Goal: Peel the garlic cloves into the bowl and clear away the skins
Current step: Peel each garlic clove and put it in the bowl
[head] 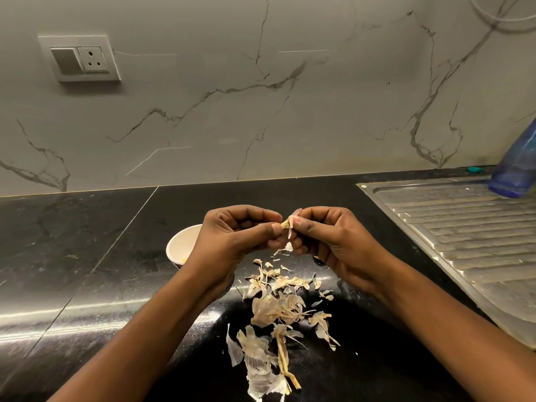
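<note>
Kitchen, at the counter: a garlic clove [287, 224] is held pinched between the two hands above a black tabletop [87, 256]. The left hand [232, 233] is curled, its thumb and forefinger clamped on one end of the clove. The right hand [327, 236] is curled likewise, its fingertips nipping the papery skin at the other end. A shred of skin is seen hanging below the clove.

The step in hand is judged to be the stripping of this clove. It would be done best if the clove were gripped firmly by the left hand while the skin is drawn off by the right in one long pull, not torn away in small bits.

The loose skins [278, 309] are scattered on the tabletop beneath the hands and toward the person, so the fresh peel can be let fall onto that heap. A white bowl [181, 245] stands just beside the left wrist, partly hidden by it; something pale yellow is glimpsed inside, too little to be named. The bare clove should be carried over its rim before release, lest it land among the skins. A steel drainboard [464, 227] lies to the right, with a blue bottle [519, 166] at its far edge.
</note>
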The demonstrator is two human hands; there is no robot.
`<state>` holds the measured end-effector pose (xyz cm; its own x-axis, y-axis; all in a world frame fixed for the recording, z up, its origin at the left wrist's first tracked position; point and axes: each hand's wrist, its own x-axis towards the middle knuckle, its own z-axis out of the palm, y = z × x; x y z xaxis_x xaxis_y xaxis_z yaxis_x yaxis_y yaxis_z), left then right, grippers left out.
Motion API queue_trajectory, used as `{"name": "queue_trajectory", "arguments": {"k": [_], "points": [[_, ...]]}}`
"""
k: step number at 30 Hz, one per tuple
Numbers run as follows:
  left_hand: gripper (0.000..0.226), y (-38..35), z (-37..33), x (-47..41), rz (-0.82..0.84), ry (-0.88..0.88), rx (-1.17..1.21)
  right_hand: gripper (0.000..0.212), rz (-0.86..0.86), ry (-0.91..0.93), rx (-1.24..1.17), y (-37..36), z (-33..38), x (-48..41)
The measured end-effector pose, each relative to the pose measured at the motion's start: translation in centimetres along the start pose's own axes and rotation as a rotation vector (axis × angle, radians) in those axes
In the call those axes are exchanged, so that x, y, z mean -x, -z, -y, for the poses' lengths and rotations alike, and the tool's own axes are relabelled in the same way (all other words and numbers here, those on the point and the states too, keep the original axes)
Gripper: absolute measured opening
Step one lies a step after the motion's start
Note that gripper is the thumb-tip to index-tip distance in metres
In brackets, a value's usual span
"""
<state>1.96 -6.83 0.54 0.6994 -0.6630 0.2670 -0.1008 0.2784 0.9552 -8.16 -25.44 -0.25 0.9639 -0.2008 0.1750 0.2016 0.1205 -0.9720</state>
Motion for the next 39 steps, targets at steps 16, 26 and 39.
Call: {"name": "queue_trajectory", "arguments": {"k": [16,26,39], "points": [[0.023,-0.1,0.2,0.3,0.021,-0.103,-0.199,0.018,-0.033,-0.033,0.068,0.2,0.0,-0.3],[0.035,1.2,-0.8,-0.4,-0.073,-0.012,0.027,0.025,-0.073,0.015,0.080,0.7,0.7,-0.3],[0.026,0.7,-0.3,-0.1,0.017,0.013,-0.172,0.023,-0.024,-0.026,0.077,0.5,0.4,-0.2]]}}
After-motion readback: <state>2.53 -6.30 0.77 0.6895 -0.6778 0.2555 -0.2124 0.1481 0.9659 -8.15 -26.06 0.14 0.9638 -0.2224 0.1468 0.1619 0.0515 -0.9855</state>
